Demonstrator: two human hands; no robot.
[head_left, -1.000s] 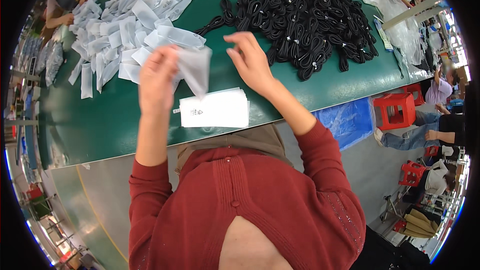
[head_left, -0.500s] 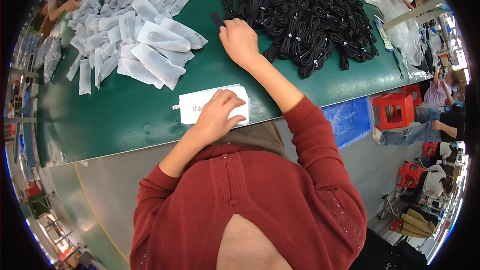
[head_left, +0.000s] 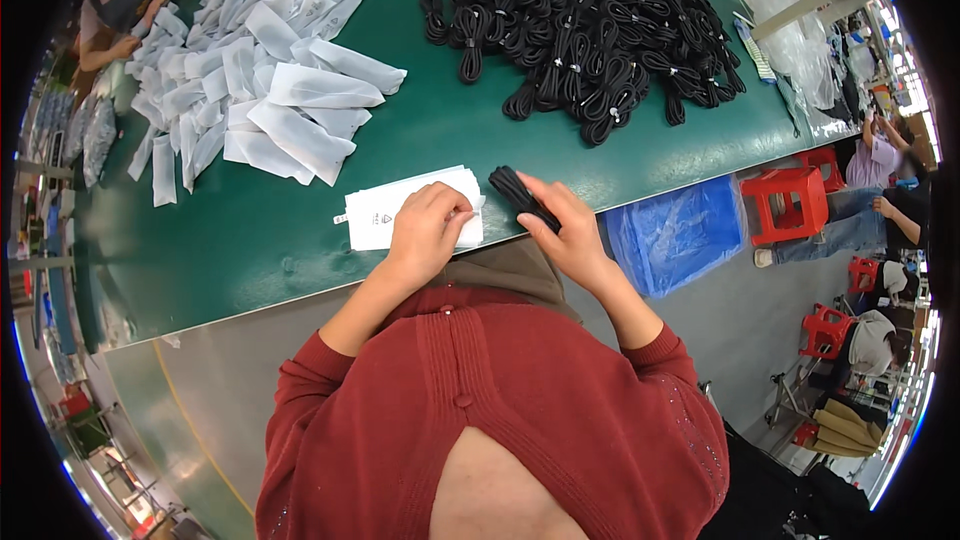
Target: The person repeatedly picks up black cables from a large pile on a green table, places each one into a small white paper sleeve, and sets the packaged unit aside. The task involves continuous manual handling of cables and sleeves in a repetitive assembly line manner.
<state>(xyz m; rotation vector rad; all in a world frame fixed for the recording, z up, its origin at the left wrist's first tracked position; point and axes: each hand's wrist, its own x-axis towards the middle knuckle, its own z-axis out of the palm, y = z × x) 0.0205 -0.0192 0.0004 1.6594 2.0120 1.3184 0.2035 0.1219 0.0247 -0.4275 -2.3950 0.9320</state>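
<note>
Lengthwise, the black cable bundle (head_left: 517, 192) slants forward and left.

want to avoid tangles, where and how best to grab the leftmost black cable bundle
Probably pinch the leftmost bundle around its narrow middle, coming from the left: green table shows on that side, while the black cable pile crowds its right. Both ends spread into loops that could snag.
</note>
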